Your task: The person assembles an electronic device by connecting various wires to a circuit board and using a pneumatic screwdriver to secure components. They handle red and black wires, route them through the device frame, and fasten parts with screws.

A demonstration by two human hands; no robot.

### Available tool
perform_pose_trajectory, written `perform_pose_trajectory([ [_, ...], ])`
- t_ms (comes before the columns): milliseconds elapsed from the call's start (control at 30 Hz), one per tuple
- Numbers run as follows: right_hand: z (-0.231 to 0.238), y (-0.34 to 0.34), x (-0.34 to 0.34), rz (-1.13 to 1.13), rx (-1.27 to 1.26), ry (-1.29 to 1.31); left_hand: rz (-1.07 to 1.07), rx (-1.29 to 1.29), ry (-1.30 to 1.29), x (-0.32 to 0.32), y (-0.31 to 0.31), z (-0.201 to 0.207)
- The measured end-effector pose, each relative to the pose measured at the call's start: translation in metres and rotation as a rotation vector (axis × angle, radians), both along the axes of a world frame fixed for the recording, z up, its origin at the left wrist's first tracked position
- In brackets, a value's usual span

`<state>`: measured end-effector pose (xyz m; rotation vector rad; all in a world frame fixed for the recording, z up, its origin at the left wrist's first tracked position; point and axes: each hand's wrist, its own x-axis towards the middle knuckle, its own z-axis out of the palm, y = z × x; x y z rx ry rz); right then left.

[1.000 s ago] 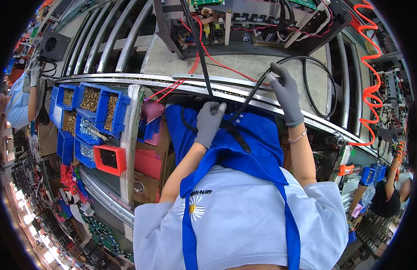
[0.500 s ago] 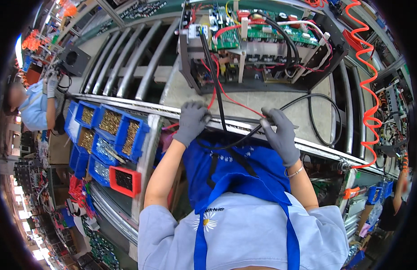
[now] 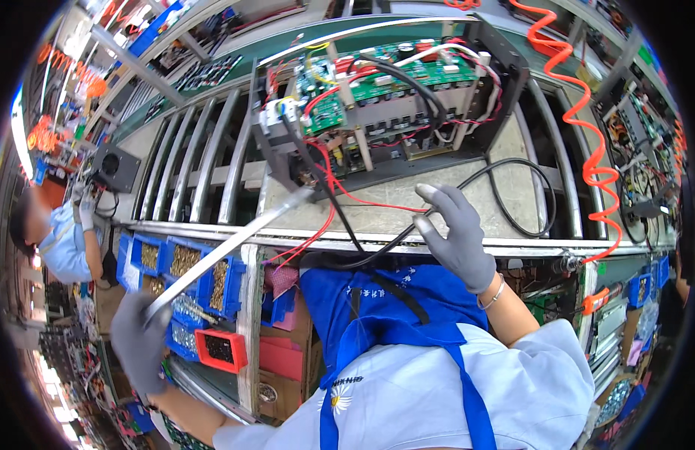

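My gloved left hand (image 3: 140, 337) is closed round the near end of a long, pale, flat strip (image 3: 229, 251). The strip slants up and right over the parts bins and rail, its far tip by the lower left corner of an open black chassis (image 3: 407, 161). Green circuit boards (image 3: 377, 84) and wiring fill this chassis. Over the front rail my gloved right hand (image 3: 456, 240) has thumb and forefinger curved round a red wire (image 3: 381, 202), whose end is hidden at the fingers. A black cable (image 3: 396, 241) passes under that hand and loops to the right.
Blue bins of screws (image 3: 184, 262) and a red bin (image 3: 221, 350) stand left of me. Metal rollers (image 3: 197, 161) flank the plate under the chassis. An orange coiled hose (image 3: 587, 127) hangs at right. A person in light blue (image 3: 65, 244) works at far left.
My left hand has left the front rail beside the chassis and swung down left, now gripping the pale strip. The right hand stays by the red wire. The whole view has shifted.
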<state>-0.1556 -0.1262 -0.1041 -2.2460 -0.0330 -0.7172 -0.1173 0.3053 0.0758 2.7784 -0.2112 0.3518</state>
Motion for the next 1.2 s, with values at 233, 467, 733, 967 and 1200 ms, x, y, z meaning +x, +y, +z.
perform_pose_trajectory([
  [233, 0.053, -0.085, 0.06, -0.494, -0.15, -0.549, -0.006, -0.532, -0.056, -0.022, -0.002, 0.013],
  [467, -0.017, -0.095, 0.112, -0.358, -0.162, -0.268, -0.363, -0.317, -0.26, 0.042, -0.128, -0.006],
  [733, -0.003, -0.093, 0.072, -0.342, -0.111, -0.24, -0.594, -0.315, -0.217, 0.115, -0.242, -0.008],
  [967, 0.022, -0.107, 0.04, -0.4, -0.091, -0.258, -0.624, -0.457, -0.034, 0.169, -0.247, -0.034],
  [1200, 0.068, -0.099, 0.069, -0.26, -0.29, -0.469, -0.569, -0.409, 0.063, 0.165, -0.242, -0.03],
])
